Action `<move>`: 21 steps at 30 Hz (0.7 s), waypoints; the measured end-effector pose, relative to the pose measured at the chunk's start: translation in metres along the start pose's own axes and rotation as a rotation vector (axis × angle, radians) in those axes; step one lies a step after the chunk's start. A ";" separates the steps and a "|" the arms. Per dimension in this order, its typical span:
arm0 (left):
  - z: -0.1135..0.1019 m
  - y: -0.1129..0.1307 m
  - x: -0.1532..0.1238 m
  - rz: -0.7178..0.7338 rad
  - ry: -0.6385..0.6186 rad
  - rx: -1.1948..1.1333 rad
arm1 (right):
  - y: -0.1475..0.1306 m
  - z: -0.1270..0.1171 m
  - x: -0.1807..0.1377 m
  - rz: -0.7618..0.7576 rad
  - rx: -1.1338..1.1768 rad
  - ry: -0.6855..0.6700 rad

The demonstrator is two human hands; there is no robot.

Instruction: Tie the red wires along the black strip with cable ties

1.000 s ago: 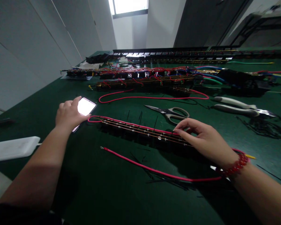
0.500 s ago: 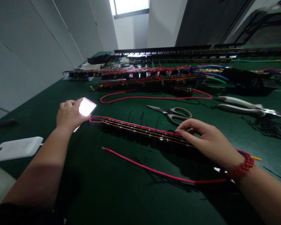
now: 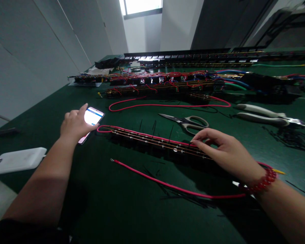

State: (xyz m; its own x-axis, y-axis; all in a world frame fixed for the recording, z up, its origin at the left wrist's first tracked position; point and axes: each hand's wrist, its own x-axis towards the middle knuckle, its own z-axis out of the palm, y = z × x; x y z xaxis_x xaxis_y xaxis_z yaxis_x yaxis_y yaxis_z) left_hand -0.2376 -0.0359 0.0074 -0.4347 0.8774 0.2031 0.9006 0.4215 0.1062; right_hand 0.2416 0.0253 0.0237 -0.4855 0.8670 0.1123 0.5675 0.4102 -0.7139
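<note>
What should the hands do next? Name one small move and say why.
Probably lift the left hand off the phone and bring it over to steady the black tie. The right hand alone seems to pinch that tie where the red cable runs along the long strip, while the left is at the lit screen; three other thin black ties stick up along the strip.

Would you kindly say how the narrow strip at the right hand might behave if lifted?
The narrow strip would probably lift stiffly, as its copper-coloured rods run straight. The curved red loop past its left end seems flexible and might snag.
</note>
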 end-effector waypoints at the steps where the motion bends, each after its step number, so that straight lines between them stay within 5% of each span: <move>1: 0.001 -0.001 0.001 -0.005 -0.014 0.014 | 0.000 0.000 0.000 0.000 -0.001 0.000; 8: 0.009 -0.014 0.012 -0.132 -0.199 -0.081 | 0.000 0.000 -0.001 0.001 0.007 0.005; 12: 0.010 -0.029 0.016 -0.300 -0.299 -0.392 | 0.000 0.000 -0.001 0.001 0.001 0.004; 15: 0.009 -0.036 0.014 -0.427 -0.331 -0.642 | 0.000 0.001 -0.001 0.009 0.000 0.003; 21: 0.004 -0.023 0.009 -0.446 -0.295 -0.659 | -0.001 0.001 -0.001 0.011 0.004 0.000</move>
State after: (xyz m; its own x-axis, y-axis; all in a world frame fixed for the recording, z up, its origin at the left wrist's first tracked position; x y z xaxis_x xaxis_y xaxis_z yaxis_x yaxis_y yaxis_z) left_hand -0.2619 -0.0370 0.0026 -0.6459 0.7229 -0.2453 0.4169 0.6032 0.6800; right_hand 0.2410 0.0236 0.0239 -0.4789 0.8716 0.1047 0.5704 0.3996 -0.7176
